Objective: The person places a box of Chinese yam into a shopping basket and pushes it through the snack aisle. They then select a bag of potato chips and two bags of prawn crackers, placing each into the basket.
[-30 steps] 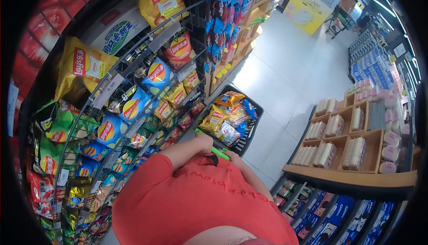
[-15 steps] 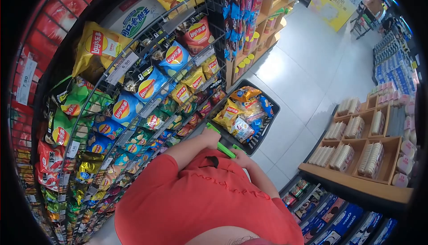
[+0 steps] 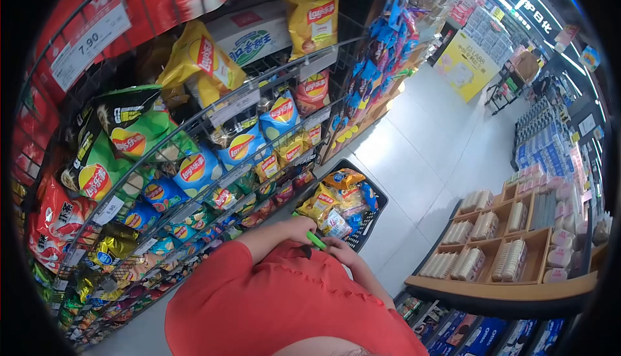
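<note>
A black shopping basket with yellow, orange, blue and white snack bags stands beyond my hands. My left hand is closed round the green handle, beside the chip shelves. On the right end of that handle, my right hand is closed too, its fingers partly hidden. A yellow chip bag lies at the basket's left side, next to a white-and-blue bag.
A tall wire rack of chip bags runs along the left. Wooden display bins stand at the right. Farther off are a yellow sign and another cart on the tiled aisle.
The view has tilted up and shifted, showing more of the store's far end and larger nearby rack shelves. Both hands remain on the green handle, now closer together in view.
</note>
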Demonstrator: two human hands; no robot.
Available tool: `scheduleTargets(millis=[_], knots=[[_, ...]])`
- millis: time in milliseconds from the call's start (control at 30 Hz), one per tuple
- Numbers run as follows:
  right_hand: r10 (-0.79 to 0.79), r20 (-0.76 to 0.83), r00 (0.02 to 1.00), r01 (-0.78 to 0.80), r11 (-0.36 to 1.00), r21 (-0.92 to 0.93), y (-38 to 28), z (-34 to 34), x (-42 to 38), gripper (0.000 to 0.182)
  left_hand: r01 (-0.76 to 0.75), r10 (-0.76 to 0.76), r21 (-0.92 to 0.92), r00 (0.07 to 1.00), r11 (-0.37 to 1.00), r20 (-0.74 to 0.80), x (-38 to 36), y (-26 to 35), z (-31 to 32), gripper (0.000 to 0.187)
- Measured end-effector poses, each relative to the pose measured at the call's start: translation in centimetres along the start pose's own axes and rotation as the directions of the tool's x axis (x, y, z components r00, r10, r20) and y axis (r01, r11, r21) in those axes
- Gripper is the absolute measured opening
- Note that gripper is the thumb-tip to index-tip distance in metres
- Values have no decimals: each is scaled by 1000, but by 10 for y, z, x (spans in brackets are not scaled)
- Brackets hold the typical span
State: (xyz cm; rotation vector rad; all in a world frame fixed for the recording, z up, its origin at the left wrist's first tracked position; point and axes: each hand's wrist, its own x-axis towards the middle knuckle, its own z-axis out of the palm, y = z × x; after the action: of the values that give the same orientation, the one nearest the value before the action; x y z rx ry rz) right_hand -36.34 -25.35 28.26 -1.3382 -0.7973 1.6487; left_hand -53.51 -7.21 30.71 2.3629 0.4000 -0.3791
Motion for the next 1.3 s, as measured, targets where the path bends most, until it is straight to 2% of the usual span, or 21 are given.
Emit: scheduleTargets(millis=[33,67,100,133,167,233,300,400,433,500,533,567,633,667,767,900,1000,1133,1200,1233,1300], knots=[[9,0,1000,-9,1000,-3,3,5,5,43,-46,44,-14,994,999,-95,-4,-6,5,40],[17,-48,999,-28,970,-243,8,9,12,42,-22,24,16,993,1000,-114,-6,-9,11,38],[15,-95,995,-58,882,-468,15,11,19,41,-26,26,6,993,1000,-113,-9,-9,13,38],[-4,-107,994,-57,824,-564,21,16,23,45,-39,41,19,993,999,-113,-12,-11,15,36],[2,-111,994,-65,822,-565,28,19,23,45,-54,57,35,992,998,-115,-14,-13,15,34],[-22,-223,975,-151,672,-725,23,28,22,51,-71,71,8,992,997,-103,-17,-19,15,33],[-2,-236,972,-176,661,-729,15,37,15,55,-102,99,-36,992,994,-74,-20,-23,16,32],[28,-371,928,-327,539,-776,0,62,0,50,-134,130,-38,988,990,-83,-30,-24,18,30],[30,-387,922,-340,544,-767,0,71,-4,50,-147,144,-37,987,988,-72,-32,-24,19,30],[-119,-468,876,-340,538,-772,4,88,-10,43,-148,144,-51,987,988,-71,-39,-26,20,30],[-217,-457,862,-288,533,-796,9,95,-15,39,-159,156,-53,986,986,-60,-44,-27,22,30],[-211,-471,857,-301,537,-788,13,101,-18,39,-189,183,-62,978,980,-102,-49,-28,25,32],[-341,-474,812,-307,441,-843,18,114,-22,39,-227,215,-75,967,971,-137,-56,-32,32,33],[-390,-476,788,-294,441,-848,20,121,-23,38,-233,221,-70,965,970,-144,-59,-33,35,35],[-401,-490,774,-297,452,-841,27,137,-28,35,-248,236,-63,959,967,-157,-76,-38,45,37],[-324,-570,755,-362,519,-774,25,162,-40,27,-263,254,-42,955,964,-154,-99,-33,50,37],[-276,-575,770,-400,492,-773,41,181,-48,28,-227,217,-41,961,973,-174,-124,-32,68,37],[-293,-544,786,-367,486,-793,58,198,-59,29,-215,214,13,962,977,-168,-146,-19,74,37],[-305,-518,799,-335,489,-805,66,211,-66,32,52,-57,188,998,981,21,-152,3,76,36],[-311,-515,799,-329,491,-807,67,218,-69,32,55,-59,194,998,979,17,-156,18,73,36],[-273,-489,828,-308,508,-805,71,230,-80,35,55,-172,464,962,884,214,-164,48,73,35]])
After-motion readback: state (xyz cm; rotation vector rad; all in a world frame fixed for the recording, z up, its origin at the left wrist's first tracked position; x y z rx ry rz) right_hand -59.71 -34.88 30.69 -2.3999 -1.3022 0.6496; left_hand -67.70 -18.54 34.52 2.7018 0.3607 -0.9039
